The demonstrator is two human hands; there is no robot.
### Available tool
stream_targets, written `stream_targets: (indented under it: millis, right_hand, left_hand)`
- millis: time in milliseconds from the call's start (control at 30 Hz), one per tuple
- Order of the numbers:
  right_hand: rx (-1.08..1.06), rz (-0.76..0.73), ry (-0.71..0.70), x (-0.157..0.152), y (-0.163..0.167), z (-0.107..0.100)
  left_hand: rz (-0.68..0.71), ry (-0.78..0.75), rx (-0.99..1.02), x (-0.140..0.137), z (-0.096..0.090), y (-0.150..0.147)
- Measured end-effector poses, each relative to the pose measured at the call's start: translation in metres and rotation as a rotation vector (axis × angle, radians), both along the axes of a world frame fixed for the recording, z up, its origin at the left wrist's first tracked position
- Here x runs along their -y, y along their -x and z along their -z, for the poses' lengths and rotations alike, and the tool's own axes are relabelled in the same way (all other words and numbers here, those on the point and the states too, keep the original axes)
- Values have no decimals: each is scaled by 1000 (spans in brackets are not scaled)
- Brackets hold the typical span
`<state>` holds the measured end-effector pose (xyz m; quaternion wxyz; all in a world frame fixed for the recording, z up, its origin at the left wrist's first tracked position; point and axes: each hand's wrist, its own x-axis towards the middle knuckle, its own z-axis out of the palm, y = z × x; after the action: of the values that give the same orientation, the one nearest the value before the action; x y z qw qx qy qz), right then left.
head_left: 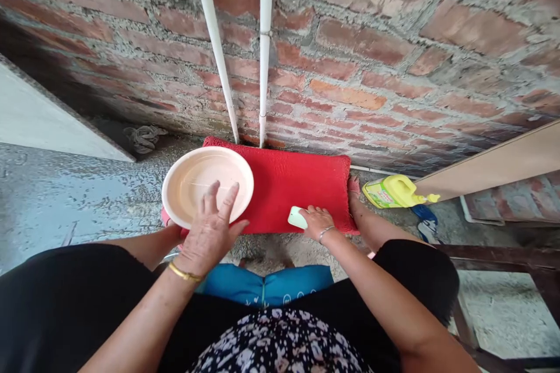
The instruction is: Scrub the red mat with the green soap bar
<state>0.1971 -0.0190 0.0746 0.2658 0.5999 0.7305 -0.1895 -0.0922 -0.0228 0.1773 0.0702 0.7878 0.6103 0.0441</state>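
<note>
My left hand, fingers spread, is over the near rim of a pale peach basin with what looks like water in it. Nothing is held in that hand. My right hand grips a small pale green block with rounded corners. Whether it is a brush or a bar of soap I cannot tell. Under the block lies a red mat, spread flat between my feet. The basin rests on the mat's left end.
A yellow jug lies on its side beyond my right foot. Two white pipes run down the brick wall. A crumpled grey cloth is on the wet floor at left. Blue fabric shows between my knees.
</note>
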Motion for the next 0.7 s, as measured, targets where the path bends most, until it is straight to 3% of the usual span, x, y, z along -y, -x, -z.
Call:
stream_targets:
  millis: [67, 167, 267, 367, 433, 500, 567, 700]
  right_hand:
    - [-42, -3, -29, -8, 22, 10]
    - [-58, -1, -14, -15, 24, 16]
    - [33, 21, 7, -15, -14, 9]
    - [218, 89, 7, -12, -61, -6]
    - [290, 109, 17, -9, -73, -14]
    - [234, 62, 26, -4, -59, -17]
    - [86, -28, 18, 4, -21, -12]
    - [-159, -165, -10, 16, 63, 13]
  left_hand:
    - [-41, -45, -23, -6, -3, 2]
    - [90, 228, -166, 5, 5, -5]
    - [290, 563, -265, 31, 19, -20]
    - [392, 661, -206, 52, 27, -34]
    - [441, 684, -142, 57, 28, -39]
    - [460, 711, -118, 54, 32, -41]
    - [440, 723, -145, 48, 42, -40]
    - [311, 708, -188, 33, 83, -35]
